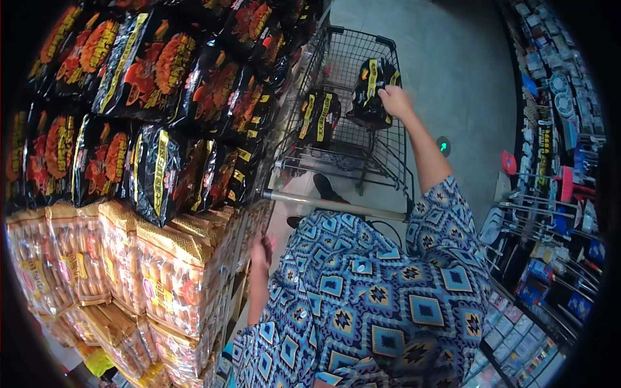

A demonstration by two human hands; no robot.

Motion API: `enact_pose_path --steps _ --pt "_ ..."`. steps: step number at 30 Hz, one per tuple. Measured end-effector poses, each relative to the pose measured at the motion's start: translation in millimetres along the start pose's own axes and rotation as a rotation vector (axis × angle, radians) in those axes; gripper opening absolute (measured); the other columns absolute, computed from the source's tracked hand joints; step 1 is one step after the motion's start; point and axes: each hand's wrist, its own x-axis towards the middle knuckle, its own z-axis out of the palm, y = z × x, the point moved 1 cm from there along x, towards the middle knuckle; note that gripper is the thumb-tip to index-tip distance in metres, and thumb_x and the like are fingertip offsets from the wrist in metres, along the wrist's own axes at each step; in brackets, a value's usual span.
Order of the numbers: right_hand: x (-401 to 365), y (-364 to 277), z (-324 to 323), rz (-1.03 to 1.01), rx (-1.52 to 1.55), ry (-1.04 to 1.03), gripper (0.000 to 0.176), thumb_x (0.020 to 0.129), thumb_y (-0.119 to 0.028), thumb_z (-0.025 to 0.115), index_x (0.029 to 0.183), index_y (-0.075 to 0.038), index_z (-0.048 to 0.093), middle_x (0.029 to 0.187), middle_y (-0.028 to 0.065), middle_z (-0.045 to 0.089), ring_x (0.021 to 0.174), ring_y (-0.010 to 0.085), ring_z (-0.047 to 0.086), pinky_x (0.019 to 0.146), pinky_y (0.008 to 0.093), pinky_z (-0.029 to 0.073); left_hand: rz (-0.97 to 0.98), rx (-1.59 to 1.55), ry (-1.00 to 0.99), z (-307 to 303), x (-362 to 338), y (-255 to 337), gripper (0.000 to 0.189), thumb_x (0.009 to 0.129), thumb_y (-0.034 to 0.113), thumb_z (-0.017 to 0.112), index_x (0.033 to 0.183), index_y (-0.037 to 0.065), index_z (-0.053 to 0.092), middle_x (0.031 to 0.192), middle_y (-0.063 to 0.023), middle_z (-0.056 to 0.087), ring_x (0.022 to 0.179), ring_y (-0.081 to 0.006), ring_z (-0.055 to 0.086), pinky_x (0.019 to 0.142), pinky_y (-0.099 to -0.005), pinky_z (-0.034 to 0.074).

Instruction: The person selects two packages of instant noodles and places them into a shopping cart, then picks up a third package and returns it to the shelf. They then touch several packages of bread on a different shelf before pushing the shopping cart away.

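Observation:
My right hand (396, 102) grips the upper right of a black plastic food pack (370, 94) with a yellow label strip, its fingers closed on the edge. The pack is inside the wire basket of a shopping cart (361, 32), tilted toward the cart's right side. A second black pack (319, 118) of the same kind lies to its left in the cart. My left hand (263, 251) hangs low beside my body, near the shelf edge, with fingers loosely apart and nothing seen in them. The cart's handlebar (336, 204) runs across in front of my patterned shirt.
On the left, black packs (158, 61) with red and yellow print are stacked in rows above clear bags of sausage-like food (171, 278). Hanging household goods (559, 200) line the right side of the aisle. A green arrow marker (444, 147) shows on the grey floor.

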Motion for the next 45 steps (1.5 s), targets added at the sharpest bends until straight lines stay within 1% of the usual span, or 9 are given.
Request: enact_pose_path --steps 6,16,20,24,28,29,32,38,45 --pt "16.1 43.3 90.7 0.203 -0.011 -0.188 0.03 0.089 -0.03 0.053 0.094 -0.003 0.066 0.099 0.0234 0.064 0.097 0.0413 0.06 0.085 0.0484 0.047 -0.204 0.531 0.194 -110.9 -11.3 -72.7 0.042 0.091 0.036 0.055 0.119 0.005 0.053 0.1 -0.0123 0.065 0.075 -0.0218 0.065 0.057 -0.0347 0.051" --pt "6.5 64.5 202.7 0.41 -0.051 -0.368 0.031 0.092 -0.032 0.05 0.104 -0.009 0.067 0.109 0.0186 0.065 0.105 0.0358 0.06 0.089 0.0463 0.049 -0.02 0.465 0.257 -2.1 -68.1 -17.4 0.042 0.095 0.039 0.053 0.121 0.006 0.052 0.104 -0.0101 0.064 0.084 -0.0196 0.064 0.071 -0.0319 0.05" --pt "-4.1 61.3 237.4 0.255 -0.118 -0.708 0.03 0.087 -0.024 0.056 0.105 -0.002 0.066 0.115 0.0204 0.063 0.108 0.0355 0.06 0.09 0.0451 0.05 0.046 0.502 0.156 50.8 -69.6 0.2 0.041 0.096 0.036 0.052 0.124 0.006 0.052 0.106 -0.0088 0.064 0.087 -0.0174 0.063 0.074 -0.0308 0.05" --pt "-23.1 53.7 269.3 -0.344 -0.091 -0.766 0.03 0.086 -0.025 0.051 0.097 -0.002 0.067 0.103 0.0209 0.065 0.095 0.0355 0.063 0.081 0.0453 0.051 0.062 0.498 0.037 55.7 -51.8 -10.5 0.036 0.096 0.029 0.053 0.126 0.008 0.051 0.102 -0.0063 0.063 0.087 -0.0149 0.062 0.074 -0.029 0.049" --pt "-38.9 69.1 311.1 -1.051 -0.037 -0.394 0.025 0.088 -0.02 0.049 0.08 0.0 0.062 0.087 0.0209 0.062 0.086 0.0346 0.06 0.076 0.0437 0.048 0.138 0.585 0.065 16.8 -30.5 -26.0 0.03 0.093 0.025 0.055 0.117 0.007 0.057 0.092 -0.0042 0.062 0.078 -0.0137 0.06 0.064 -0.0268 0.047" --pt "-41.8 60.3 287.0 -0.684 0.083 -0.7 0.025 0.087 -0.022 0.05 0.082 0.0 0.062 0.087 0.0211 0.063 0.085 0.0345 0.061 0.076 0.0425 0.048 0.144 0.533 0.064 2.8 -16.8 -37.8 0.032 0.092 0.025 0.057 0.116 0.005 0.058 0.088 -0.0052 0.062 0.076 -0.0142 0.06 0.065 -0.0278 0.049" --pt "-55.4 76.3 283.5 -0.225 0.154 -0.825 0.024 0.088 -0.02 0.055 0.083 0.001 0.064 0.079 0.0159 0.065 0.076 0.029 0.061 0.071 0.041 0.047 0.117 0.599 0.248 -4.5 -24.3 -24.9 0.041 0.089 0.031 0.06 0.114 -0.001 0.059 0.084 -0.0087 0.064 0.072 -0.0164 0.061 0.066 -0.0311 0.051" --pt "-49.6 61.6 251.9 0.201 0.294 -0.898 0.025 0.087 -0.021 0.059 0.096 0.0 0.067 0.069 0.0064 0.061 0.056 0.0164 0.057 0.051 0.0308 0.045 0.104 0.479 0.311 -24.5 -18.1 -40.8 0.042 0.087 0.036 0.062 0.107 -0.001 0.063 0.08 -0.0095 0.065 0.064 -0.0173 0.06 0.061 -0.0323 0.051" --pt "-52.1 -22.0 225.6 -0.056 0.497 -0.754 0.013 0.091 -0.018 0.057 0.086 -0.008 0.063 0.067 -0.0014 0.056 0.054 0.008 0.05 0.045 0.0235 0.037 0.141 0.356 0.282 -46.6 -4.5 -54.3 0.035 0.086 0.031 0.057 0.104 0.003 0.064 0.077 -0.0093 0.064 0.062 -0.0177 0.059 0.058 -0.0316 0.049"
